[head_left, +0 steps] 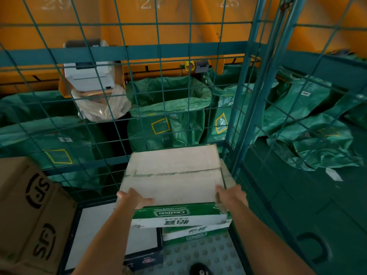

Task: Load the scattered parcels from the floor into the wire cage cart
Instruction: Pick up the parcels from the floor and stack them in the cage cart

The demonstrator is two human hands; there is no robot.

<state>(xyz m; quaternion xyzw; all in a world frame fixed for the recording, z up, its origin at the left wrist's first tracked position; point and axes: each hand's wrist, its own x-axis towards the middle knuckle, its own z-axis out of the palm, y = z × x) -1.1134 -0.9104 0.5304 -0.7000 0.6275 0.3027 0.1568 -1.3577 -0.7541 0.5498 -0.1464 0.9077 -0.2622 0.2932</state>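
Parcel (pixel 174 173), a white-topped carton with green printed sides, sits inside the wire cage cart (pixel 246 108) on a matching carton (pixel 196 234), held at its near corners. The left hand (pixel 133 197) curls its fingers over the near-left top edge, and the right hand (pixel 231 194) wraps the near-right corner. Left of the fingers stands a brown box (pixel 29 211); beyond them, green sacks (pixel 166 116) lie outside the mesh.

A white carton (pixel 174 175) with a green printed side band sits tilted inside the blue wire cage cart (pixel 246 96), in its far right corner, on top of a second carton (pixel 193 233) with the same print. A large brown box (pixel 29 211) with black logos stands at the cart's left, and a flat white parcel (pixel 95 231) lies low between them.
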